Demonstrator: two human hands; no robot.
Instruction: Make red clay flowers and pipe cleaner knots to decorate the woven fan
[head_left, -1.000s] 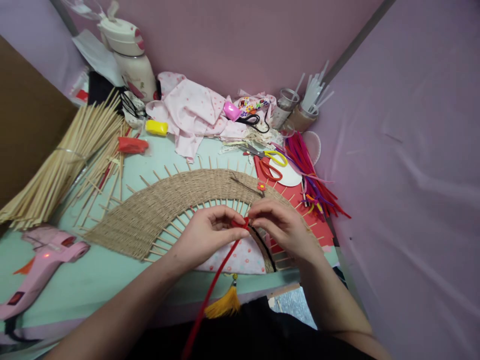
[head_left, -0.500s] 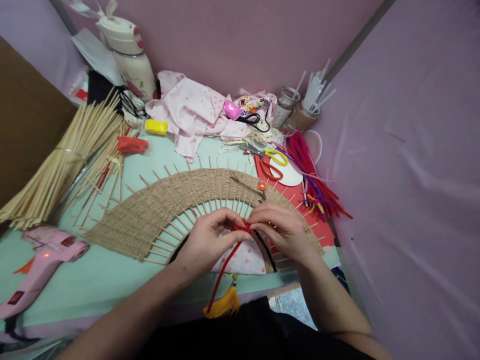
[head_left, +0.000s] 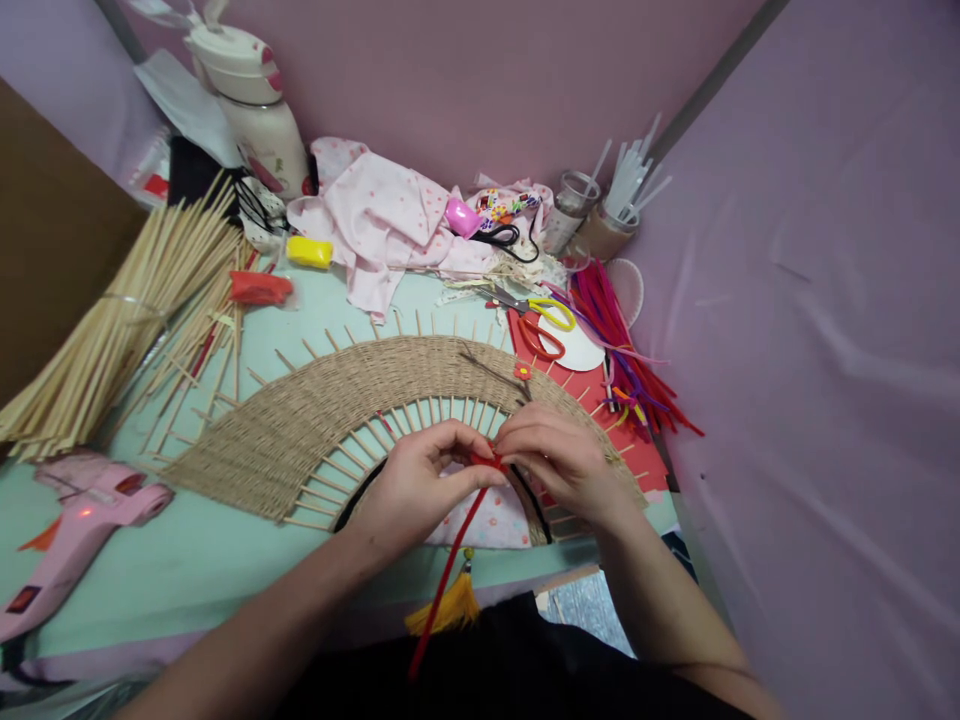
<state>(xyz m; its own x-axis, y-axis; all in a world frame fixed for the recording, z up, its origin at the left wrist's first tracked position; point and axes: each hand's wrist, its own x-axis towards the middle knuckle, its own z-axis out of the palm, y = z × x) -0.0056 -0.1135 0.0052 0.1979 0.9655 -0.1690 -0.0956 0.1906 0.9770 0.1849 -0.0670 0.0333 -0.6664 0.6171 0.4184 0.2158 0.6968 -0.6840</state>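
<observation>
Between both hands is a red pipe cleaner (head_left: 455, 553), bunched at the fingertips, its long straight end hanging toward my lap. My left hand (head_left: 431, 478) pinches the bunched part between thumb and fingers. From the other side my right hand (head_left: 559, 462) pinches the same spot, fingers curled; the exact grip is partly hidden. Beneath the hands lies a woven fan (head_left: 300, 430) with thin wooden ribs, a black-edged, pink-dotted cloth centre and a yellow tassel (head_left: 450, 603) at its bottom. A small red flower (head_left: 523, 371) and a brown twig (head_left: 484, 365) sit on the weave.
A pink glue gun (head_left: 75, 540) with a lit light lies at left, below bundled wooden sticks (head_left: 112, 330). Scissors (head_left: 544, 330) and loose pipe cleaners (head_left: 626, 350) lie at right. Behind stand a bottle (head_left: 259, 130), pink cloth (head_left: 382, 215) and a cup of glue sticks (head_left: 619, 215).
The hanging end of the red pipe cleaner has swung and now reaches lower, across the tassel. Both hands keep their pinch, with only small finger shifts.
</observation>
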